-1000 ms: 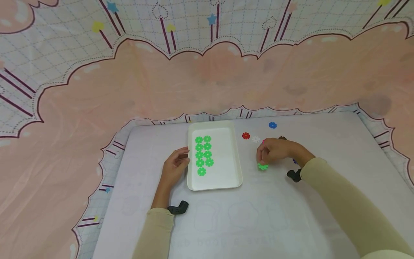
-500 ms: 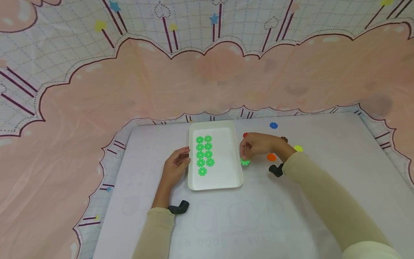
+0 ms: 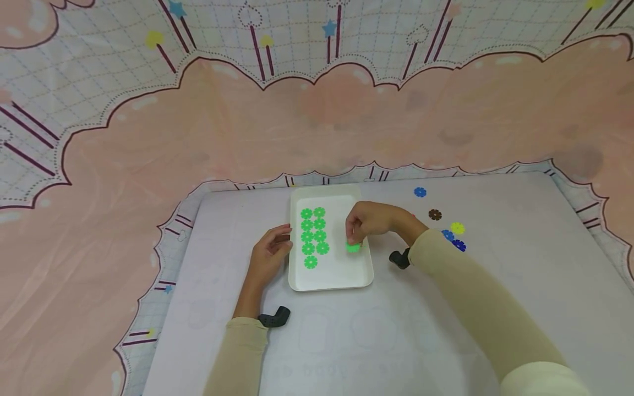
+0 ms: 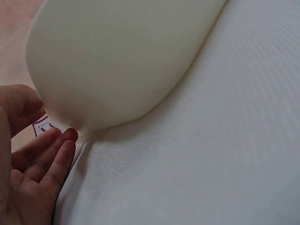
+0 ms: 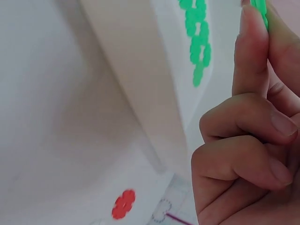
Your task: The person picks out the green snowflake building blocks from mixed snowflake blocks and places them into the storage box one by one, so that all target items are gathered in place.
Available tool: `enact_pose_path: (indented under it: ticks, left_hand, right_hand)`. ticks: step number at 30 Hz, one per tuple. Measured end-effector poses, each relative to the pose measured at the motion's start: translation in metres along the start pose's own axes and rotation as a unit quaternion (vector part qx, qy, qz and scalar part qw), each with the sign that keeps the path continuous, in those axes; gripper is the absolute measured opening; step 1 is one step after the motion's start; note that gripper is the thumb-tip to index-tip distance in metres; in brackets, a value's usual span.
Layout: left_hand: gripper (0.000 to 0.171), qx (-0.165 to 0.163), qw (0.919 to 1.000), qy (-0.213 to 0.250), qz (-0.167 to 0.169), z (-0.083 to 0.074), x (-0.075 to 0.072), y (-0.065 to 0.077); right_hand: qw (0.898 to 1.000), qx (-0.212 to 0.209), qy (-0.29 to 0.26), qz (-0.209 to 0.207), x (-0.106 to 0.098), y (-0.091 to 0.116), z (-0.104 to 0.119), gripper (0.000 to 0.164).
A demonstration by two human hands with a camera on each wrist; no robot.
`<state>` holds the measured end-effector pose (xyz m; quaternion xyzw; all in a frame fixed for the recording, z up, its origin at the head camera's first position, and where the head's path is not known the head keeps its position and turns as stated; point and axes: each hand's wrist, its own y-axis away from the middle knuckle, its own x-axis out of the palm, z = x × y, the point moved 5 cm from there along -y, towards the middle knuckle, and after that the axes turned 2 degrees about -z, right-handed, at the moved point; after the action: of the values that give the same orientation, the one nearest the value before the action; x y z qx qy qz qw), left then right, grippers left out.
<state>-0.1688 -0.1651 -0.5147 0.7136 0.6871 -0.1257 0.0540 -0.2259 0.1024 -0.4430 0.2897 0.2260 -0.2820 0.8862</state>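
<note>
In the head view my right hand (image 3: 373, 220) pinches a green flower-shaped plastic disc (image 3: 353, 248) over the right part of a white tray (image 3: 342, 278). The right wrist view has this green disc (image 5: 260, 5) between thumb and forefinger, the other fingers folded in. Two columns of matching green discs (image 3: 307, 236) lie in the tray's left half. Beside the tray's left edge is my left hand (image 3: 267, 256), its fingers loosely bent and touching the side. Up close in the left wrist view, the fingertips of the left hand (image 4: 42, 164) meet the tray's outer wall (image 4: 117, 70).
Right of the tray lie loose discs: a blue one (image 3: 420, 192), a brown one (image 3: 435, 214), a yellow one (image 3: 458, 227) and a dark blue one (image 3: 459, 246). A red disc (image 5: 123, 204) shows in the right wrist view. White cloth covers the table (image 3: 376, 341).
My right hand has carried the green disc leftward from the table to above the tray's right side. The left hand stays at the tray's edge.
</note>
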Motion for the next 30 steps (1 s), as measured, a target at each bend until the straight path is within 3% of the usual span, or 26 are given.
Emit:
enact_pose_path:
  ticks: [10,27,30]
  left_hand:
    - [0.034,0.005,0.9999,-0.013,-0.004,0.0,0.0,0.0]
    - [0.034,0.009,0.9999,-0.005,-0.001,0.002,0.0,0.0]
    - [0.036,0.0,1.0,-0.002,0.005,-0.013,0.0,0.003]
  right_hand:
    - [0.999,0.0,0.032,-0.012,0.012,-0.024,0.018,0.014]
    - [0.995,0.064,0.073,0.016,0.037,-0.05,0.025,0.005]
    - [0.994,0.071,0.078,0.019,0.04,-0.052,0.023,0.007]
